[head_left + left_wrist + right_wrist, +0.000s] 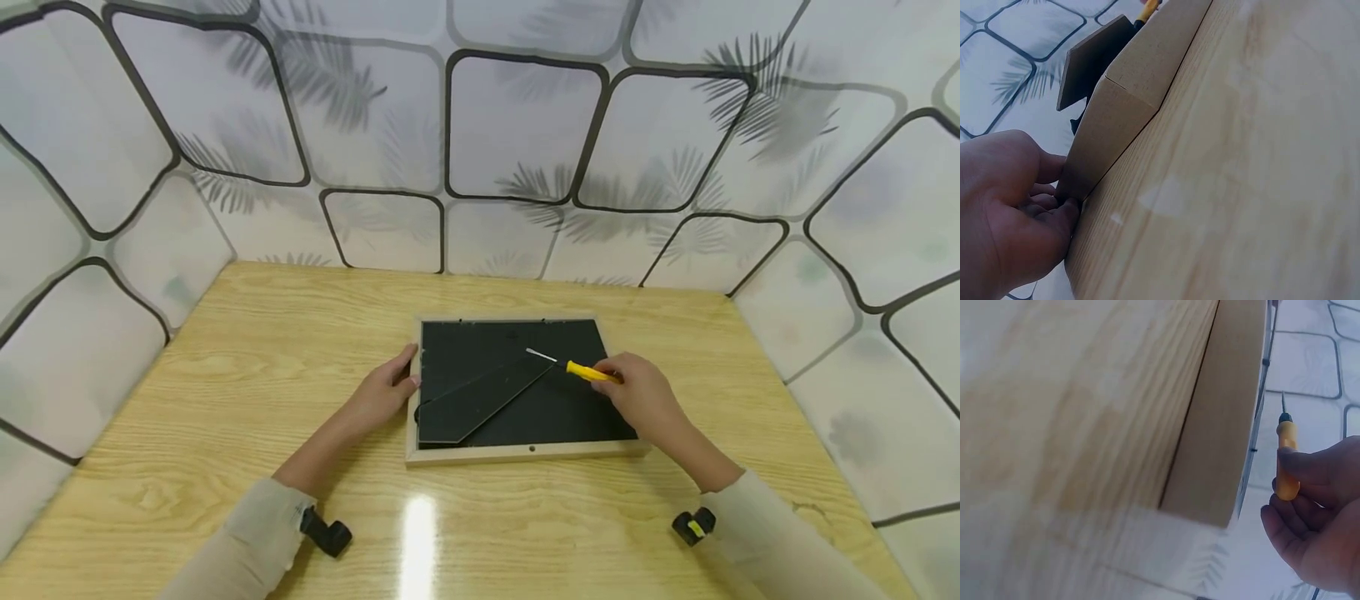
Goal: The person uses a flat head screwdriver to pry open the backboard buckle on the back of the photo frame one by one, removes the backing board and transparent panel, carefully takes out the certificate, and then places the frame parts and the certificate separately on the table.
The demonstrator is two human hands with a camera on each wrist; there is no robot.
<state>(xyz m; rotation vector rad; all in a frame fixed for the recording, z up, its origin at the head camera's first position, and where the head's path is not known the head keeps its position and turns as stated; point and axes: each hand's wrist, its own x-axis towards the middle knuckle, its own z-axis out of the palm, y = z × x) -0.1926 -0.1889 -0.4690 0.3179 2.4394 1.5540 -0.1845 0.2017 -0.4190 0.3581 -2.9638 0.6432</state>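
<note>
A picture frame (525,451) of pale wood lies on the table with its black backing (472,350) up. The backing's hinged stand (487,398) slants across it and, in the left wrist view, juts out above the wooden side. My left hand (381,392) grips the frame's left side, thumb near the top edge and fingers low along the wood. Over the right part of the backing, my right hand (643,396) pinches a screwdriver (588,371) by its yellow handle. Its metal tip points left, over the stand's upper end.
The wood-grain table (300,333) surrounds the frame. Patterned cloth walls (517,125) rise at the back and both sides. Small tabs (1265,362) stick up along the frame's inner edge. Each sleeve carries a black wrist camera (327,533).
</note>
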